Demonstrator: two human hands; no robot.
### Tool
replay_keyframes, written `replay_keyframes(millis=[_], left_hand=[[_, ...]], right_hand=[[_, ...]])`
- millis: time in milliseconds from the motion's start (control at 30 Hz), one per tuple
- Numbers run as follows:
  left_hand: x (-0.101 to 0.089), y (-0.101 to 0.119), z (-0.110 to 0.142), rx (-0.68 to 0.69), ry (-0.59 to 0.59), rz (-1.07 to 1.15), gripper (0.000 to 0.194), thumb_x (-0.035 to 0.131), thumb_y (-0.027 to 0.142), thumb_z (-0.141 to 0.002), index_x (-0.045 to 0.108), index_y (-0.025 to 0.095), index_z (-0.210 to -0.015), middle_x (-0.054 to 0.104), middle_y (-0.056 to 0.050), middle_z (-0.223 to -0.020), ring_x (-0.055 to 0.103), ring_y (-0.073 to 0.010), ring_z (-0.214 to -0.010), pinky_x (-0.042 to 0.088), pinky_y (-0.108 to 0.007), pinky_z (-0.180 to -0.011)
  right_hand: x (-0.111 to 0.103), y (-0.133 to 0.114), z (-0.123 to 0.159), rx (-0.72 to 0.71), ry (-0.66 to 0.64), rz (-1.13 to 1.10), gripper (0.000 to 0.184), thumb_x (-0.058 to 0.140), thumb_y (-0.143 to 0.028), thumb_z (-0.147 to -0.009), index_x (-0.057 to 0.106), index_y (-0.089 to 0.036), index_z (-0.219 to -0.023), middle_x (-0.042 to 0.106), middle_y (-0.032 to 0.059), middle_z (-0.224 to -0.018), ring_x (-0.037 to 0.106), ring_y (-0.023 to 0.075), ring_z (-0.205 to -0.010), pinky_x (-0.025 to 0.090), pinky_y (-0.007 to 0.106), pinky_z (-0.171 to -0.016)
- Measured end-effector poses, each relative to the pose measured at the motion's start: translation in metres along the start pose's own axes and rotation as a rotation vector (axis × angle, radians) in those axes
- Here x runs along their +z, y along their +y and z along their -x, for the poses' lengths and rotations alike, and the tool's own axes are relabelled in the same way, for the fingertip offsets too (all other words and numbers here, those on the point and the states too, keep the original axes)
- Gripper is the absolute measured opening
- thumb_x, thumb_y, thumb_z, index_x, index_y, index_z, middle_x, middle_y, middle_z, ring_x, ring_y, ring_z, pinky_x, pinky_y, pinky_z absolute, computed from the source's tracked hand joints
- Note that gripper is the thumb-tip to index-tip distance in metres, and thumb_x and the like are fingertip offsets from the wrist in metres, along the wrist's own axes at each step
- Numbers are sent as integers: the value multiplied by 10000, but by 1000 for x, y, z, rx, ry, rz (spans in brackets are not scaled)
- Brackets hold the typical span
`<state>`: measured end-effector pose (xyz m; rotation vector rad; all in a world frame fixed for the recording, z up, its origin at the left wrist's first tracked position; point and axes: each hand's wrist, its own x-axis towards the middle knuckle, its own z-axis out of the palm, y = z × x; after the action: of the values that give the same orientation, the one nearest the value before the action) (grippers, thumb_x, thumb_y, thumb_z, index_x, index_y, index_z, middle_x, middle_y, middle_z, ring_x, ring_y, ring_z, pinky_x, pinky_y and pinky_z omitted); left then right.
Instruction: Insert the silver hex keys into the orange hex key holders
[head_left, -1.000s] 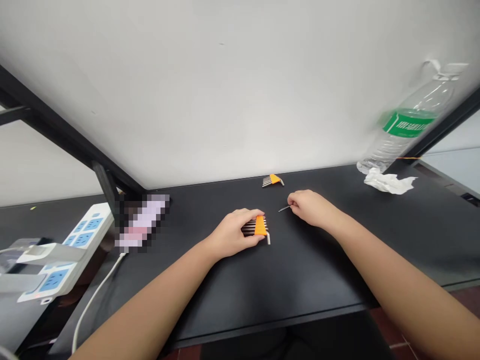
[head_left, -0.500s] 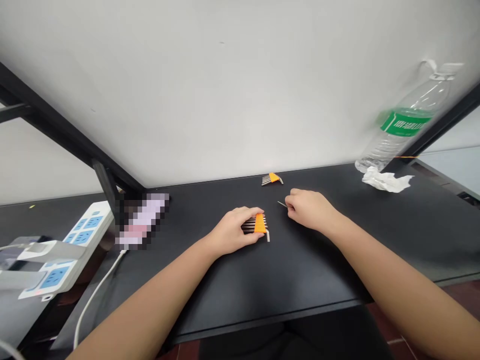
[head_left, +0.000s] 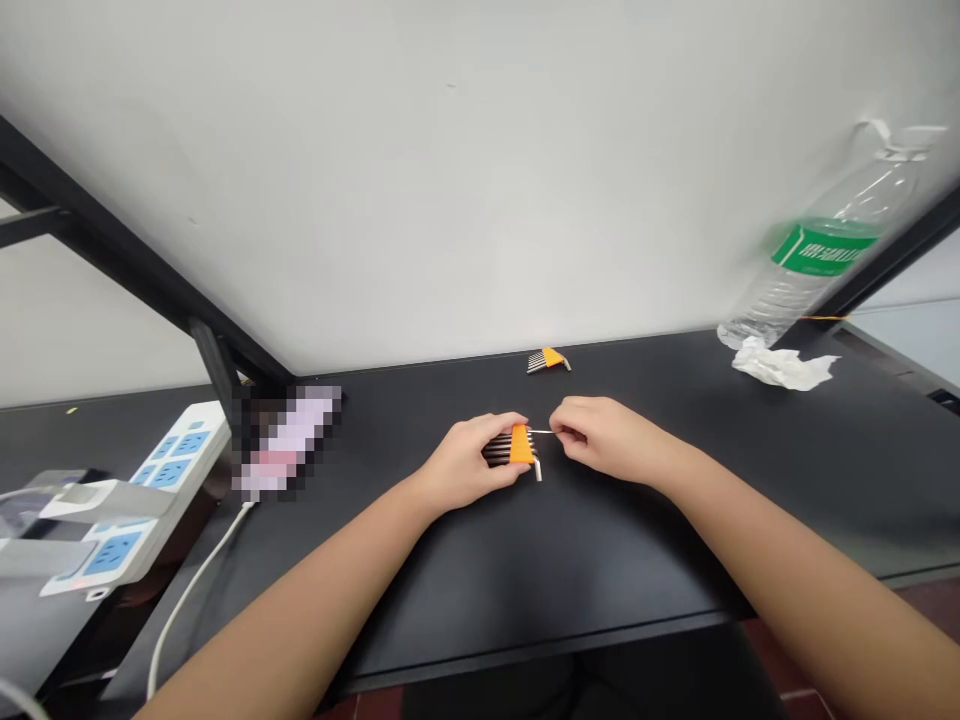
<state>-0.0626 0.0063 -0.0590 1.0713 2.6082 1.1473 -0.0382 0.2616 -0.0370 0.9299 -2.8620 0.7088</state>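
Note:
My left hand [head_left: 469, 465] is closed around an orange hex key holder [head_left: 521, 444] on the black table, thumb and fingers at its two ends. Several metal hex keys run through that holder, and a bent short arm sticks out at its near right corner. Between the fingertips of my right hand [head_left: 596, 435] is a thin hex key [head_left: 541, 432]. Its tip points left and meets the holder's right side, near the far end; whether it has entered a hole I cannot tell. Behind both hands lies a second orange holder with hex keys [head_left: 553, 358].
A clear plastic bottle with a green label [head_left: 825, 248] stands at the back right, beside a crumpled tissue [head_left: 786, 366]. Left are a white power strip [head_left: 169, 475], a white cable [head_left: 196, 580] and a pixelated phone-like object [head_left: 289, 440]. Black frame bars [head_left: 135, 260] rise at the left.
My right hand has moved left and toward me, bringing the hex key from beside the holder up against its right side. My left hand keeps its hold on the holder.

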Motion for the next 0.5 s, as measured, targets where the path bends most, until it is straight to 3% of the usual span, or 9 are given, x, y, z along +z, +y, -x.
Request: replay_keyframes(millis=[500], left_hand=[[1,-1,0,19,20,16,505,753,330,-810,615,246,-1288,721,-29,-1145,697,-178,-957,557,-299,-887]], right_hand=[[-2,3,4,-64,31,42,160,502,-128,-961,651,-181,-938,596,31,-891,534,127,-721,391,262,-671]])
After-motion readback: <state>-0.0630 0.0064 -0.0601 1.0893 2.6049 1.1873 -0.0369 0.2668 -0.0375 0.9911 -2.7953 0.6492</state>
